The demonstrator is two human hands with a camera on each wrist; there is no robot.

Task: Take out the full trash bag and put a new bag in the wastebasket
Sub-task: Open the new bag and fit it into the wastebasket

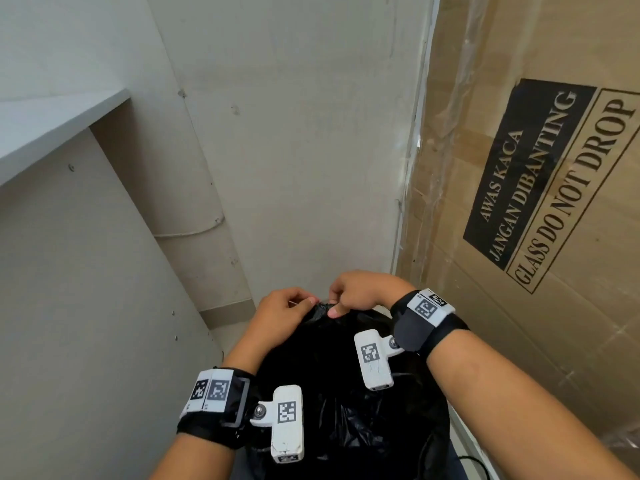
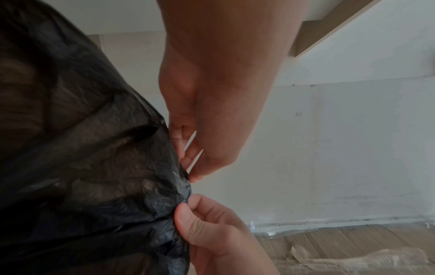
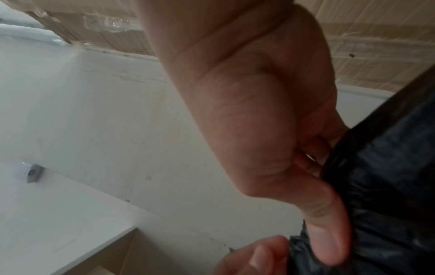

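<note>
You are standing in a tight corner of pale, scuffed wall panels (image 1: 284,140), and the cardboard box (image 1: 540,209) is your landmark: a tall brown carton wrapped in clear film, printed "AWAS KACA JANGAN DIBANTING / GLASS DO NOT DROP", filling the right side of the head view. Left of the box the wall runs back to a corner, and further left a white shelf (image 1: 52,129) juts out at an upper level. A strip of pale floor shows at the foot of the wall, left of the box's lower edge.

Just left of the box's base, directly below you, is the black trash bag (image 1: 346,393). Its body hangs down from your hands, long axis roughly vertical, and its gathered, crinkled mouth points up and away from you toward the wall. The film is thin enough in the left wrist view to show dim shapes inside.

Your left hand (image 1: 282,315) has thumb and fingers curled together, pinching the bunched edge of the bag on the side away from the box. Your right hand (image 1: 356,292), on the box side, has its fingers curled over the same gathered edge, with the thumb pressed against the plastic. The two hands sit nearly touching at the bag's mouth.
</note>
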